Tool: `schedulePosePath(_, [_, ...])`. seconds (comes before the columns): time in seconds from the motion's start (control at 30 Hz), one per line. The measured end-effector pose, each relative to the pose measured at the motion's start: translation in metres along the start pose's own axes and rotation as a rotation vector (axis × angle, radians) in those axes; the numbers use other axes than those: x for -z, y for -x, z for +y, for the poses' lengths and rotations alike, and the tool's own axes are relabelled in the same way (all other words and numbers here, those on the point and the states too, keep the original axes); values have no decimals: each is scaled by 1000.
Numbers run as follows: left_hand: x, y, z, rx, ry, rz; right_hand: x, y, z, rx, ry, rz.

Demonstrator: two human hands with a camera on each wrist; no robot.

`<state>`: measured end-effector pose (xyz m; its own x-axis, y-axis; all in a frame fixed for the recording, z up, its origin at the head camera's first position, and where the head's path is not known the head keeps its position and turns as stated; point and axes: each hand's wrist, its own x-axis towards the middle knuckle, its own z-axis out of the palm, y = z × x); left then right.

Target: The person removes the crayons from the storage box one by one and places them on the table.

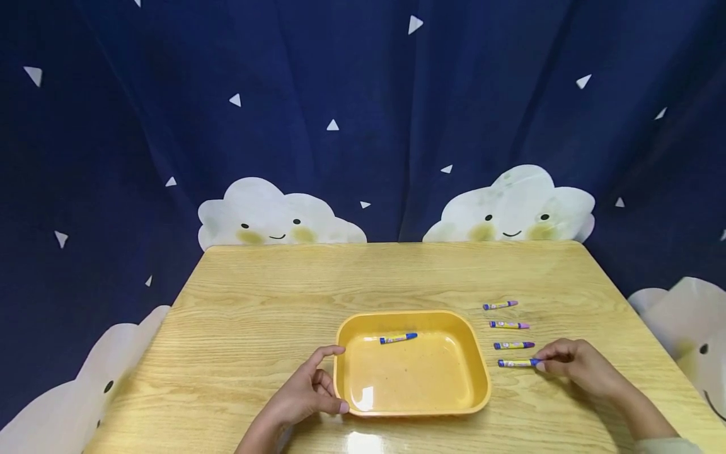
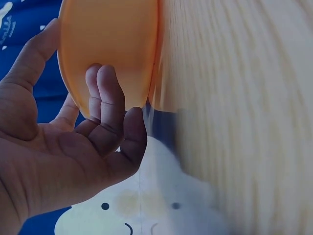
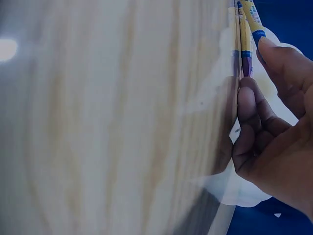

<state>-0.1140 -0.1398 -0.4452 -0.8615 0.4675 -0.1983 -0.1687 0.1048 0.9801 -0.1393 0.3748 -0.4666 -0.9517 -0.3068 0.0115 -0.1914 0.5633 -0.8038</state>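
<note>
A shallow yellow-orange plastic tray (image 1: 416,411) stands on the table, with one blue crayon (image 1: 399,338) lying inside near its far wall. At the tray's left end my left hand (image 1: 306,389) holds the rim, thumb at the near corner and index finger farther along. In the left wrist view, the other fingers (image 2: 111,98) are bent beside the tray's outer wall. To the right, my right hand (image 1: 581,366) pinches the blue tip of a yellow-wrapped crayon (image 1: 515,363). The right wrist view shows this crayon (image 3: 253,18) tilted, thumb against its blue end.
Beyond the pinched crayon lie a dark purple crayon (image 1: 513,345), a pink crayon (image 1: 508,325) and a light purple crayon (image 1: 500,305), spaced in a column. The wooden table (image 1: 272,284) ends at a dark blue curtain (image 1: 363,75) printed with clouds and white triangles.
</note>
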Motion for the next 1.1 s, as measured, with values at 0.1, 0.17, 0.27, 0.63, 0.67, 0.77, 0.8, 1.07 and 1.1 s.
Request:
schedulePosePath(0.1, [1, 1, 0, 4, 8, 1, -1, -2, 1, -18, 4, 3])
schedulePosePath(0.17, [1, 1, 0, 5, 3, 0, 0, -2, 2, -17, 9, 4])
schedulePosePath(0.27, [1, 0, 1, 5, -2, 2, -1, -2, 2, -19, 3, 4])
schedulePosePath(0.63, [0, 1, 2, 11, 32, 3, 1, -2, -1, -40, 31, -14])
schedulePosePath(0.67, [-1, 1, 2, 10, 32, 1, 2, -2, -3, -32, 32, -25])
schedulePosePath(0.77, [-1, 1, 1, 7, 30, -4, 8, -3, -12, -5, 27, -85])
schedulePosePath(0.8, [-1, 1, 1, 7, 31, -5, 11, -3, -16, -11, 24, -113])
schedulePosePath(1.07, [0, 1, 1, 12, -6, 17, 27, -10, -61, 8, 65, -237])
schedulePosePath(1.1, [0, 1, 1, 12, -8, 18, 27, -11, -66, 30, 68, -236])
